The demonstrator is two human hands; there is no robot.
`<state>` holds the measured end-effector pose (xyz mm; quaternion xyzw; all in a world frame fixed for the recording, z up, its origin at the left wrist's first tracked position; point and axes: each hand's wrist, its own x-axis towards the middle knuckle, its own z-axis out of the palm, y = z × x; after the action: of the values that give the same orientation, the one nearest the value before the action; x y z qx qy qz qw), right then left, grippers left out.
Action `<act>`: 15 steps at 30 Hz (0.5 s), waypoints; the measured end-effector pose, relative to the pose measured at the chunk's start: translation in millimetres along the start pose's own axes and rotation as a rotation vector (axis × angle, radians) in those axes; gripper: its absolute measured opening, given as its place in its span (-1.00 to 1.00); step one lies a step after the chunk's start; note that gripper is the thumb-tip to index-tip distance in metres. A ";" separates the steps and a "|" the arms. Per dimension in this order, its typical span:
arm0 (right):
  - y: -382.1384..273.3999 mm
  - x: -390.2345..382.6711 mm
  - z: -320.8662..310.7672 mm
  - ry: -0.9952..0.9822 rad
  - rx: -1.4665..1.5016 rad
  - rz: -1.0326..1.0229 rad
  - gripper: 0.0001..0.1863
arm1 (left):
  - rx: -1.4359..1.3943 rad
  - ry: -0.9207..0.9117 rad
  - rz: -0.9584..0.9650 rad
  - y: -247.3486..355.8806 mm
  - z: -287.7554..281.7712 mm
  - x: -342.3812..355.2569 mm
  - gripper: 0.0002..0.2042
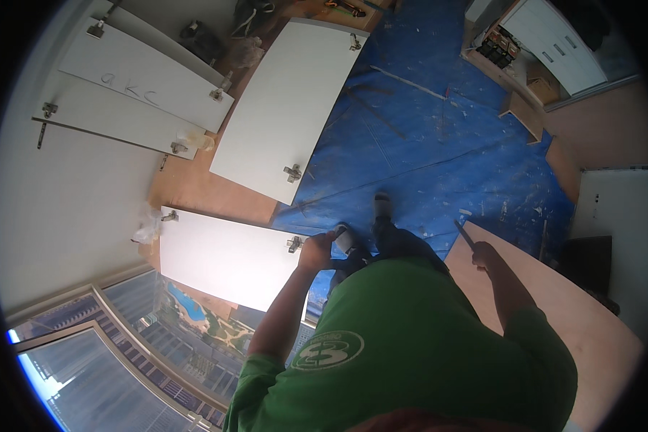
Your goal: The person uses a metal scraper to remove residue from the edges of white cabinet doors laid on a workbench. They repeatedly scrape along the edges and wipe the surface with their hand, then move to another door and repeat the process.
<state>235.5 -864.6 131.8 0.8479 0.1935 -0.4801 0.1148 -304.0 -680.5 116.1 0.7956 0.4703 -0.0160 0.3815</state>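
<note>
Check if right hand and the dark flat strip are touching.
Touching. The head view shows the right hand closed around the near end of the dark strip, with the rest sticking out ahead toward the blue floor sheet.

The left hand [317,252] is at the left, fingers curled; its grip cannot be determined. The left forearm [284,317] reaches far and slightly right. The right hand [487,256], well apart at the right, is closed in a grip; the right forearm [514,291] angles far and left. The right foot [382,207] stands farther than the left foot [344,237].
</note>
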 end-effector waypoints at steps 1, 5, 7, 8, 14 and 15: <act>0.9 -15.2 -3.8 0.028 0.062 0.009 -0.82 | -0.200 0.041 -0.081 12.4 -3.1 -0.6 -0.69; 22.7 -19.3 -14.2 0.031 0.180 0.023 -0.81 | -0.521 0.345 0.015 56.7 -15.5 0.4 -0.77; 25.2 -10.9 -17.5 0.011 0.245 0.083 -0.81 | -0.412 0.365 0.085 75.5 -26.0 3.4 -0.76; 16.8 -12.2 -20.9 0.045 0.268 0.077 -0.81 | -0.315 0.337 0.096 76.6 -33.2 3.3 -0.74; 32.5 28.7 -51.7 0.083 0.258 0.059 -0.85 | -0.367 0.137 -0.416 130.1 -51.9 37.5 -0.35; 39.6 48.4 -54.6 0.037 0.243 0.035 -0.94 | -0.331 0.167 -0.350 125.0 -42.9 42.8 -0.43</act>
<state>317.4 -868.9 118.6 0.8674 0.1210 -0.4824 0.0159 -199.4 -655.6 204.1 0.6272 0.6272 0.0613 0.4577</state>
